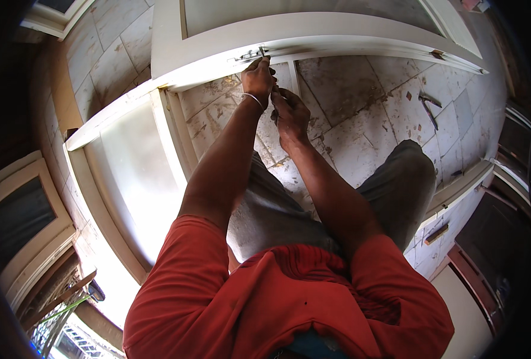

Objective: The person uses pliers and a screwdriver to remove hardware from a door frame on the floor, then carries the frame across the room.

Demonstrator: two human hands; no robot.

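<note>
A white-framed panel [223, 37] with a pale inset stands on edge ahead of me. On its near edge is a small metal fitting [250, 55], a latch or hinge; I cannot tell which. My left hand [257, 79], a bracelet at its wrist, is closed right at this fitting, its fingertips by a short metal piece; what it grips is mostly hidden. Just below and to its right, my right hand [292, 115] is wrapped round a dark slim tool [274, 107], its kind unclear. Both forearms reach forward between my knees.
Pliers [429, 109] with dark handles lie on the dirty tiled floor [361, 113], right of my hands. Another white frame with a pale pane [135, 173] lies at my left. A small wooden block [436, 234] is by my right knee. Further frames [20, 221] stand far left.
</note>
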